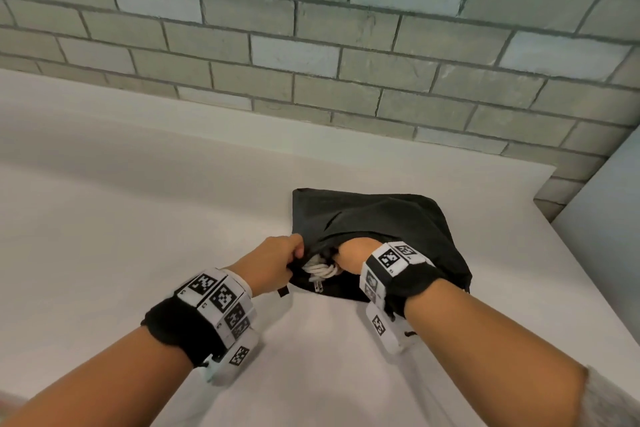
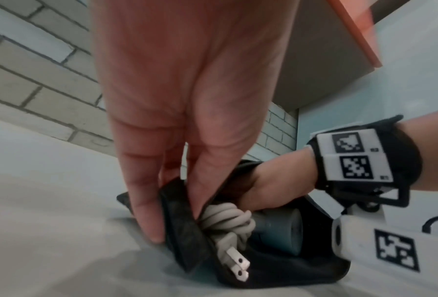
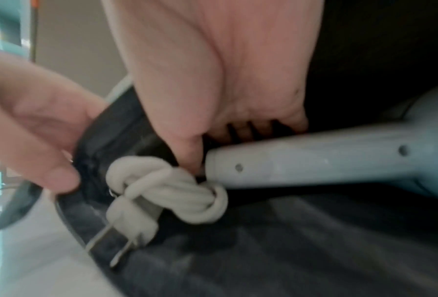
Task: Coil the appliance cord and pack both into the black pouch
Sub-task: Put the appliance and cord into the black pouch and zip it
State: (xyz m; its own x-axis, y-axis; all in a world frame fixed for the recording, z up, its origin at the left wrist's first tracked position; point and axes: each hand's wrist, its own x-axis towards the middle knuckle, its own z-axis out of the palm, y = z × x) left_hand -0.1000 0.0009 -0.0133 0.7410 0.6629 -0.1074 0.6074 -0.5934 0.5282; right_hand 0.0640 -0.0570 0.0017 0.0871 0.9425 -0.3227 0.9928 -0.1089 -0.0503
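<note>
- Your left hand (image 1: 277,262) pinches the pouch (image 1: 381,218) rim open.
- Your right hand (image 1: 353,253) grips the appliance (image 3: 339,160) inside.
- The cord (image 2: 225,221) bundle sits at the mouth; its plug (image 2: 235,263) could snag there.

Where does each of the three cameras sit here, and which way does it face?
Head: worn on the head, looking down at the black pouch on the white counter; both forearms show.
Left wrist: along the left hand pinching the pouch rim; the right hand reaches in.
Right wrist: inside the pouch, along the right hand at the blue appliance.
All three share the coiled cord.
</note>
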